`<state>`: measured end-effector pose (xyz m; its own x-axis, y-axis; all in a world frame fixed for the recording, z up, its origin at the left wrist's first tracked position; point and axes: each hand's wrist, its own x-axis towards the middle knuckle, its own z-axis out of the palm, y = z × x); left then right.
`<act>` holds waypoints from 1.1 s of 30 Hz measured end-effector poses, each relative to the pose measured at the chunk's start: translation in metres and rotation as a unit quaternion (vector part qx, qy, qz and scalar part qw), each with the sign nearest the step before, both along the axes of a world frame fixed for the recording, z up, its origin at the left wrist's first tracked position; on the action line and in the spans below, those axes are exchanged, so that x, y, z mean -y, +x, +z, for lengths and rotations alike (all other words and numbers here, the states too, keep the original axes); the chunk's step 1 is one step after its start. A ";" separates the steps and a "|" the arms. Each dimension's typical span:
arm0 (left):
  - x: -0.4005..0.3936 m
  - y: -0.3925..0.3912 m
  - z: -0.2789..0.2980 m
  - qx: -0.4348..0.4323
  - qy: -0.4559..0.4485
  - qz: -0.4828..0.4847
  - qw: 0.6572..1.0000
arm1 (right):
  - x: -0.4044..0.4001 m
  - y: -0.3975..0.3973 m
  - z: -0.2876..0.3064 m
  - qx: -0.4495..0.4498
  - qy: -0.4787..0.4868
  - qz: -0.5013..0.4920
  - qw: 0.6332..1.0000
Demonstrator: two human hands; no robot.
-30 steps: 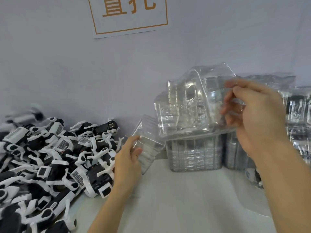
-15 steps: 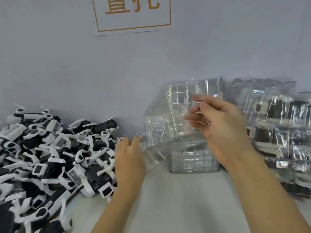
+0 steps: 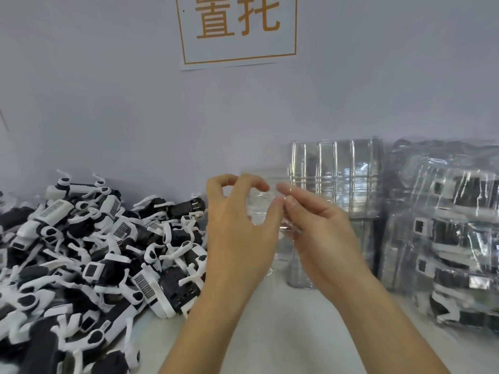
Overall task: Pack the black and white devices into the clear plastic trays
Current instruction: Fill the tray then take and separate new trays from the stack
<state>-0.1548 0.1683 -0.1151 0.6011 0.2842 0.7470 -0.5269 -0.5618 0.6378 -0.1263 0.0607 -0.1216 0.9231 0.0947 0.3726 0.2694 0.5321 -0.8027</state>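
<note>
With your left hand and right hand each pinching the thin clear plastic tray above the white bench, steady that grip and settle it flat before reaching left to the heaped black and white devices

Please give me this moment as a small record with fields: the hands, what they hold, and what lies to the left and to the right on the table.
left hand: fingers curled on a clear tray, held above the table
right hand: pinches the same tray from the right
tray content: nothing seen inside
left of hands: pile of devices, black and white, loose
behind hands: stack of trays
right of hands: packed trays, devices inside
wall: sign with orange characters
</note>
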 end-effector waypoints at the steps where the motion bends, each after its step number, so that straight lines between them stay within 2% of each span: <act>1: -0.002 0.001 -0.001 -0.001 -0.007 0.001 1.000 | -0.001 0.000 0.000 -0.005 0.006 0.019 1.000; 6: -0.011 0.001 0.002 -0.054 -0.049 -0.020 0.997 | 0.009 0.000 0.001 -0.020 0.008 0.091 0.996; 12: -0.015 0.000 0.004 -0.097 -0.053 -0.035 0.993 | 0.013 0.001 0.001 -0.052 -0.002 0.099 0.994; 22: -0.013 -0.003 0.002 -0.129 -0.005 -0.090 0.988 | 0.016 0.003 -0.002 -0.073 0.014 0.136 0.988; 33: -0.015 0.001 0.000 -0.110 -0.016 -0.114 0.987 | 0.016 0.004 -0.004 -0.080 0.022 0.145 0.986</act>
<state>-0.1534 0.1834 -0.1148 0.7984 0.1442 0.5847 -0.4848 -0.4221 0.7660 -0.1227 0.0450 -0.1258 0.9070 0.3498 0.2344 -0.0269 0.6035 -0.7969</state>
